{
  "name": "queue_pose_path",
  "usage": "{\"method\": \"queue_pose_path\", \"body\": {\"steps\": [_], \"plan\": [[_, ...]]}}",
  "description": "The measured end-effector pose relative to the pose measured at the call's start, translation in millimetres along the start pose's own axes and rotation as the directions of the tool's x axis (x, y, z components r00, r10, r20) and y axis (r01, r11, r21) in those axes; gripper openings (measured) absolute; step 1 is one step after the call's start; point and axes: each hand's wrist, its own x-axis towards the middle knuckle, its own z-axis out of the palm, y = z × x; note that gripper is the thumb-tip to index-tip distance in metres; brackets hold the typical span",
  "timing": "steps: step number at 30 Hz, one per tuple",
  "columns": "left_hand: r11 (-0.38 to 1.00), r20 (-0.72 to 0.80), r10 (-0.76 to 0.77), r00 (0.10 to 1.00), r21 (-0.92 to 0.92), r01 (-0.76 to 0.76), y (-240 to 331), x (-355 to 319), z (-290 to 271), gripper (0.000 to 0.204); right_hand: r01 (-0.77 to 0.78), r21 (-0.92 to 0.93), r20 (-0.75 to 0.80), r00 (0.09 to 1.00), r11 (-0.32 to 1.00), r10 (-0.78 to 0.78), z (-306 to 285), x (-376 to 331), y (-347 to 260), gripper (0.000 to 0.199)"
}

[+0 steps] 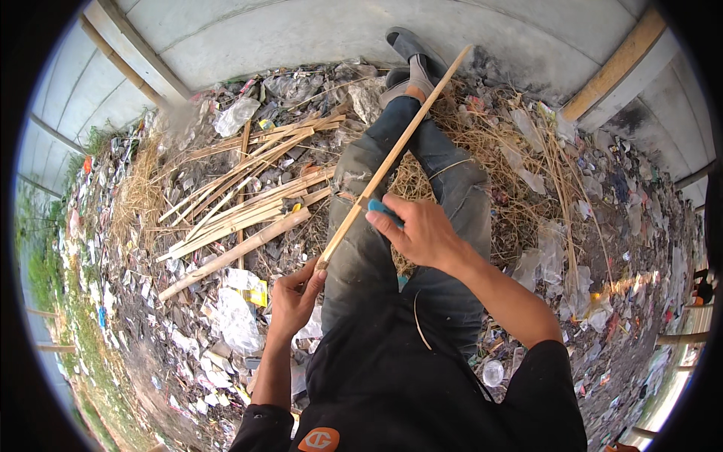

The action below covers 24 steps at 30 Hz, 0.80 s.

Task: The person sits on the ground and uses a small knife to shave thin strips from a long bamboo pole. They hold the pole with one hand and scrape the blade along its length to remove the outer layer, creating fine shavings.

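A long, pale bamboo strip slants across my lap, its far end up near my shoes and its near end at my left hand. My left thumb and fingers are closed around that near end. My right hand grips a knife with a teal handle. Its short dark blade rests against the strip around the middle, over my knee; most of the handle is hidden by my fingers. A thin curled shaving lies on my dark shirt.
Several split bamboo strips lie in a loose pile left of my legs, with a thicker bamboo pole in front. Plastic scraps and dry straw cover the ground. A grey panel wall stands beyond my feet.
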Motion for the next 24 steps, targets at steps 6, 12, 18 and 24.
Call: {"method": "queue_pose_path", "body": {"steps": [6,12,18,24], "plan": [[0.992,-0.032,0.118,0.992,-0.028,-0.119,-8,-2,11,0.046,0.029,-0.072,0.112,0.994,0.997,-0.021,37,-20,-10,0.057],[1.000,-0.014,0.014,1.000,0.021,-0.013,-42,-38,-8,0.046,-0.272,0.052,-0.166,0.946,0.961,0.277,-29,27,65,0.064],[0.998,-0.022,0.063,0.998,-0.005,-0.063,-36,-22,3,0.046,0.024,-0.091,0.026,0.999,0.996,-0.022,45,-33,1,0.056],[0.951,-0.021,0.163,0.986,0.269,-0.151,-61,-53,-40,0.038,-0.309,0.143,-0.307,0.889,0.940,0.339,-31,22,97,0.068]]}}
